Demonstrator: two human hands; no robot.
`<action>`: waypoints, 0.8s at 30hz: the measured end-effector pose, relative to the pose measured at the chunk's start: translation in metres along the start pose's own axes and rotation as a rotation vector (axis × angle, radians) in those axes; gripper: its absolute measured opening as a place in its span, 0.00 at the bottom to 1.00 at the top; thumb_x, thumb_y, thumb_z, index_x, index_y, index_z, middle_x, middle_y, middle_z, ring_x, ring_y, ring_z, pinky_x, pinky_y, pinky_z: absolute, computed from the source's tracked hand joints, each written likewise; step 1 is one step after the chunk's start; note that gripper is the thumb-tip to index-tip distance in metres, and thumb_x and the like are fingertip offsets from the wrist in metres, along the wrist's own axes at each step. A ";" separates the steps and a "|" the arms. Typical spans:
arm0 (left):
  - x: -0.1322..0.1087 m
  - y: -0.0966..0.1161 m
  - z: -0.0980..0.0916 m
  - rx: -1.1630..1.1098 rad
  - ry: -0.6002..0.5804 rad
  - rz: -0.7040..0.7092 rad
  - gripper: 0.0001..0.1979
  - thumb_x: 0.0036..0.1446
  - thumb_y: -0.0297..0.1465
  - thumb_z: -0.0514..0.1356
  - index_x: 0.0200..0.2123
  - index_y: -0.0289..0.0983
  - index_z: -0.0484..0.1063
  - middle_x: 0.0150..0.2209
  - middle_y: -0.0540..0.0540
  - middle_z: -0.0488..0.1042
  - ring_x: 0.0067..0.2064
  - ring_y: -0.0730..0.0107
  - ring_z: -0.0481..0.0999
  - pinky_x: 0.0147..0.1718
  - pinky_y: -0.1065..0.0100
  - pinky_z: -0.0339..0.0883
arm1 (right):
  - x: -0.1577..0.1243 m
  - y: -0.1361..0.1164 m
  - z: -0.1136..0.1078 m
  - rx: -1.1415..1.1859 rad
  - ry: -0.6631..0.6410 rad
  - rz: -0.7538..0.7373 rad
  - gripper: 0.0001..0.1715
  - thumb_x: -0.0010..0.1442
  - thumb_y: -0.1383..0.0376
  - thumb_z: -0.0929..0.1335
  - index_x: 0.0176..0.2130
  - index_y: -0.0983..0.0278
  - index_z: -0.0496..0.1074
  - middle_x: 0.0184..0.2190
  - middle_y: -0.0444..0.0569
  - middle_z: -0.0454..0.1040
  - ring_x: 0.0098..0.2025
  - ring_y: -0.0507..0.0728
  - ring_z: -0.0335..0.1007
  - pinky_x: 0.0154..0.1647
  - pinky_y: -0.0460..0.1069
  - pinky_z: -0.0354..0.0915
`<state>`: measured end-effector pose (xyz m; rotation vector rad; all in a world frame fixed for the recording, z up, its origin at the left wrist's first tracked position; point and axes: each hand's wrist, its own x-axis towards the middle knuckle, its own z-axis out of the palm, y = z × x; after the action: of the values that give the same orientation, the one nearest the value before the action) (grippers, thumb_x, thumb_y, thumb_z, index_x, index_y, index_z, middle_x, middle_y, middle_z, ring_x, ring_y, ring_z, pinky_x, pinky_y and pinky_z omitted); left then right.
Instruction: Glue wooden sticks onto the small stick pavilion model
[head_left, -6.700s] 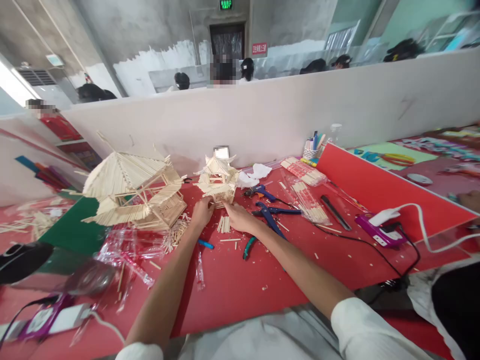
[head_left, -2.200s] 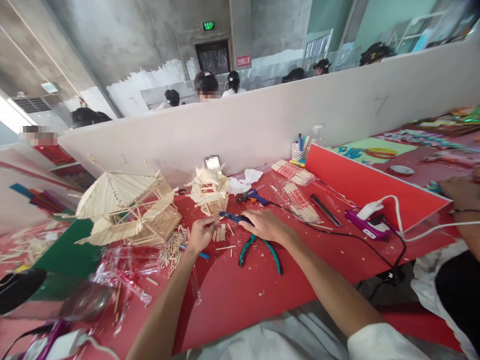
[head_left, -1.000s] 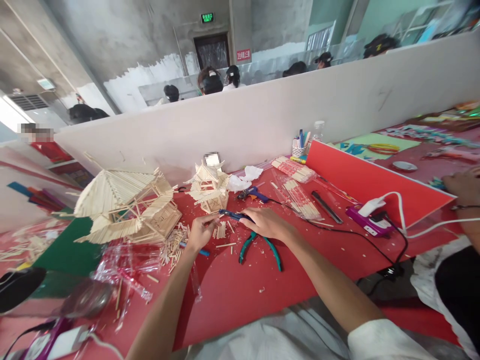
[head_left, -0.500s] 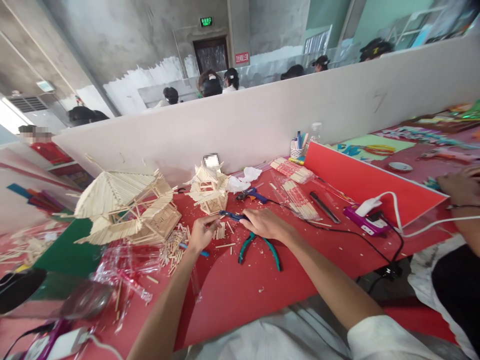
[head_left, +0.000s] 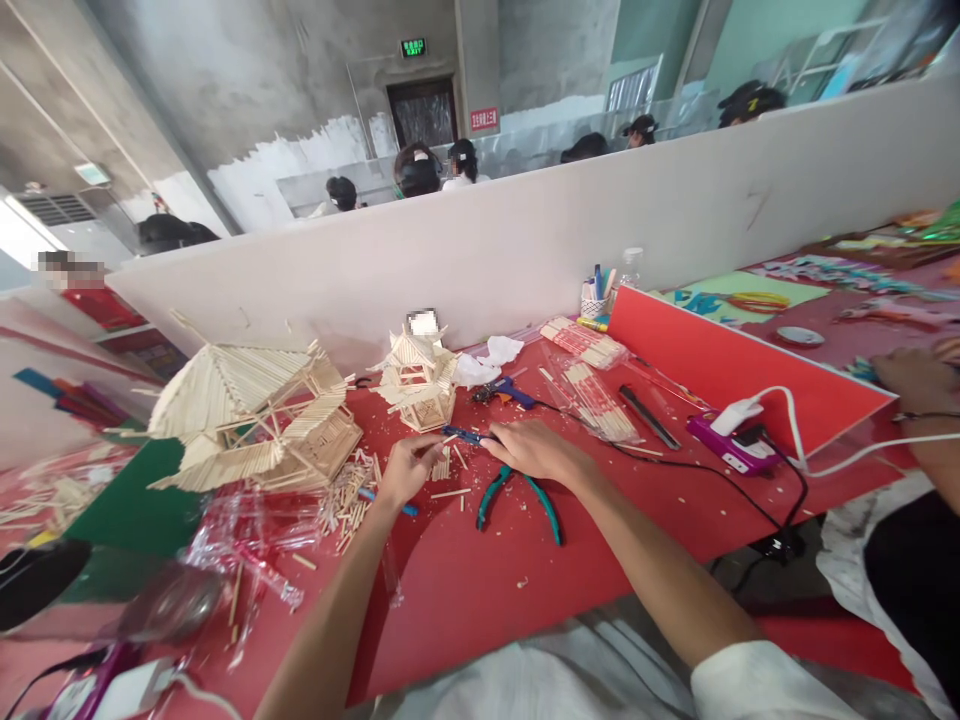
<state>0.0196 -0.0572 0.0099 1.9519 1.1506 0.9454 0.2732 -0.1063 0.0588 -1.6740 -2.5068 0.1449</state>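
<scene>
Evidently the left hand [head_left: 405, 468] pinches a thin wooden stick [head_left: 439, 444] while the right hand [head_left: 527, 448] grips a blue hand tool [head_left: 463, 434], tip against it — trimming or gluing, I cannot tell which — low over the red bench [head_left: 480, 590], just in front of the small stick pavilion [head_left: 418, 378]. Teal-handled pliers [head_left: 517, 492] lie by the right hand. The next move calls for a steady pinch and exact tip placement.
</scene>
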 end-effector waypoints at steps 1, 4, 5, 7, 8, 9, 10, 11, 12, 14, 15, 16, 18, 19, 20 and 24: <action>0.000 0.000 -0.001 0.003 -0.007 0.002 0.18 0.60 0.41 0.59 0.43 0.35 0.81 0.31 0.45 0.83 0.31 0.64 0.80 0.31 0.68 0.71 | -0.002 0.003 -0.004 -0.010 -0.015 0.022 0.27 0.74 0.52 0.53 0.50 0.66 0.70 0.42 0.59 0.80 0.44 0.64 0.78 0.43 0.51 0.62; 0.000 -0.003 -0.005 0.036 0.031 0.006 0.18 0.61 0.41 0.59 0.44 0.35 0.81 0.31 0.45 0.82 0.33 0.63 0.81 0.35 0.66 0.73 | -0.006 0.013 -0.014 -0.029 -0.077 0.093 0.29 0.73 0.49 0.53 0.49 0.67 0.71 0.43 0.61 0.80 0.47 0.66 0.77 0.45 0.53 0.64; -0.001 -0.003 -0.007 0.054 0.048 0.006 0.18 0.61 0.42 0.59 0.44 0.35 0.80 0.31 0.45 0.83 0.35 0.62 0.81 0.37 0.66 0.73 | -0.006 0.017 -0.016 -0.021 -0.106 0.113 0.29 0.73 0.49 0.54 0.49 0.67 0.71 0.45 0.62 0.79 0.48 0.67 0.77 0.46 0.54 0.64; -0.002 -0.004 -0.011 0.095 0.064 -0.001 0.18 0.62 0.42 0.58 0.44 0.36 0.79 0.35 0.44 0.83 0.37 0.62 0.81 0.39 0.65 0.73 | -0.007 0.024 -0.019 -0.005 -0.158 0.156 0.29 0.72 0.49 0.56 0.51 0.69 0.71 0.49 0.65 0.77 0.51 0.68 0.75 0.47 0.56 0.65; -0.003 -0.003 -0.012 0.127 0.067 -0.008 0.18 0.63 0.42 0.58 0.44 0.36 0.79 0.35 0.45 0.83 0.37 0.62 0.81 0.39 0.66 0.72 | -0.007 0.026 -0.018 -0.009 -0.173 0.179 0.30 0.72 0.49 0.58 0.52 0.71 0.70 0.51 0.66 0.76 0.53 0.69 0.74 0.49 0.56 0.65; -0.003 -0.003 -0.014 0.157 0.066 -0.014 0.17 0.63 0.43 0.57 0.44 0.37 0.78 0.35 0.45 0.83 0.38 0.63 0.81 0.40 0.66 0.72 | -0.007 0.028 -0.017 -0.022 -0.181 0.199 0.30 0.71 0.50 0.59 0.54 0.72 0.69 0.53 0.68 0.75 0.54 0.70 0.72 0.50 0.58 0.65; -0.003 -0.002 -0.014 0.182 0.064 -0.021 0.17 0.64 0.42 0.57 0.44 0.37 0.77 0.35 0.45 0.83 0.38 0.63 0.81 0.40 0.67 0.71 | -0.006 0.029 -0.015 -0.042 -0.177 0.216 0.31 0.71 0.50 0.60 0.55 0.74 0.69 0.54 0.69 0.73 0.56 0.71 0.71 0.52 0.59 0.64; -0.003 -0.001 -0.015 0.209 0.052 -0.028 0.16 0.64 0.42 0.57 0.43 0.37 0.77 0.36 0.46 0.83 0.38 0.64 0.81 0.39 0.67 0.71 | -0.006 0.030 -0.013 -0.066 -0.164 0.231 0.32 0.71 0.50 0.60 0.56 0.75 0.68 0.54 0.70 0.72 0.56 0.72 0.69 0.53 0.60 0.63; -0.003 -0.001 -0.015 0.243 0.031 -0.034 0.15 0.64 0.42 0.57 0.42 0.38 0.76 0.35 0.47 0.83 0.38 0.64 0.82 0.39 0.67 0.71 | -0.005 0.030 -0.011 -0.083 -0.148 0.242 0.32 0.71 0.51 0.60 0.56 0.75 0.68 0.54 0.71 0.72 0.56 0.72 0.69 0.54 0.61 0.63; -0.003 -0.001 -0.015 0.307 0.013 -0.031 0.14 0.65 0.41 0.56 0.42 0.39 0.76 0.35 0.47 0.83 0.38 0.64 0.82 0.38 0.67 0.71 | -0.004 0.029 -0.006 -0.097 -0.111 0.267 0.31 0.70 0.52 0.61 0.57 0.75 0.68 0.53 0.70 0.72 0.56 0.72 0.68 0.53 0.61 0.63; -0.002 -0.002 -0.015 0.334 0.017 -0.027 0.14 0.65 0.41 0.55 0.41 0.39 0.76 0.35 0.47 0.82 0.37 0.64 0.82 0.38 0.67 0.72 | -0.003 0.028 -0.003 -0.097 -0.110 0.285 0.30 0.70 0.52 0.61 0.56 0.74 0.68 0.52 0.70 0.72 0.55 0.72 0.68 0.52 0.61 0.63; -0.002 -0.004 -0.016 0.352 0.023 -0.014 0.14 0.66 0.41 0.55 0.41 0.39 0.76 0.36 0.46 0.83 0.37 0.64 0.82 0.38 0.66 0.72 | -0.002 0.027 -0.001 -0.094 -0.112 0.288 0.28 0.70 0.53 0.61 0.55 0.74 0.69 0.52 0.70 0.72 0.54 0.71 0.68 0.51 0.61 0.64; -0.001 -0.007 -0.018 0.376 0.053 0.039 0.13 0.66 0.39 0.55 0.41 0.39 0.76 0.38 0.45 0.82 0.39 0.64 0.82 0.40 0.66 0.73 | 0.001 0.025 0.003 -0.090 -0.093 0.298 0.27 0.70 0.54 0.62 0.55 0.74 0.69 0.51 0.70 0.72 0.53 0.71 0.68 0.51 0.62 0.63; -0.001 -0.009 -0.019 0.384 0.074 0.076 0.11 0.66 0.37 0.56 0.41 0.39 0.76 0.39 0.45 0.82 0.40 0.64 0.82 0.41 0.66 0.74 | 0.002 0.024 0.005 -0.085 -0.084 0.289 0.27 0.69 0.54 0.62 0.55 0.75 0.69 0.52 0.70 0.71 0.53 0.71 0.68 0.52 0.62 0.63; -0.001 -0.010 -0.021 0.390 0.089 0.113 0.10 0.66 0.36 0.56 0.41 0.39 0.76 0.40 0.45 0.82 0.41 0.64 0.82 0.42 0.66 0.74 | 0.003 0.023 0.006 -0.077 -0.080 0.291 0.27 0.69 0.55 0.63 0.54 0.75 0.69 0.52 0.70 0.71 0.54 0.71 0.67 0.53 0.63 0.63; 0.000 -0.011 -0.025 0.411 0.137 0.214 0.10 0.67 0.30 0.55 0.43 0.39 0.76 0.40 0.44 0.79 0.42 0.67 0.80 0.43 0.67 0.74 | 0.009 0.021 0.012 -0.048 -0.073 0.293 0.25 0.66 0.57 0.66 0.53 0.74 0.71 0.52 0.68 0.71 0.53 0.70 0.68 0.52 0.62 0.63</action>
<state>-0.0061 -0.0482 0.0135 2.4085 1.3130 1.0271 0.2868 -0.0902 0.0439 -2.0835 -2.3152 0.1771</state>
